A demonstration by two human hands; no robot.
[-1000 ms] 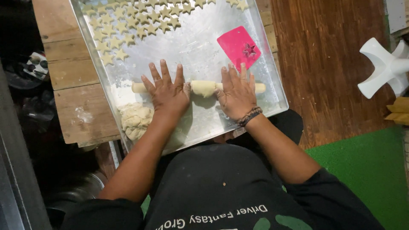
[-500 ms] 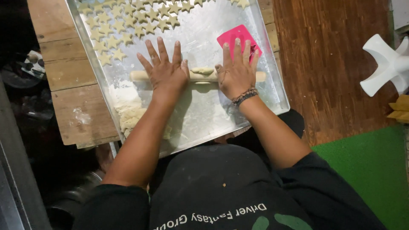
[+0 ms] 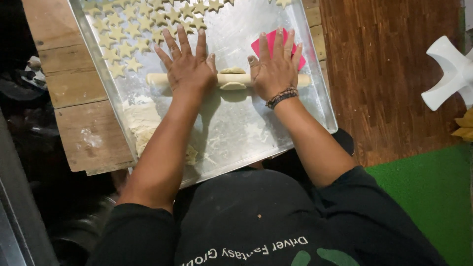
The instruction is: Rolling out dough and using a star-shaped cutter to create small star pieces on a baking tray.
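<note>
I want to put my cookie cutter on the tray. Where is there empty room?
Bare metal lies on the tray near the right wrist, between the rolling pin and the near rim. The far left is crowded with star cookies, and a dough heap fills the near left. Both hands cover the middle.

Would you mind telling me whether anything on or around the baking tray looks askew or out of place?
The metal tray sits skewed on the wooden boards, its near edge overhanging toward the person's lap. Both hands, left and right, press flat on the rolling pin. Nothing looks spilled or damaged.
</note>
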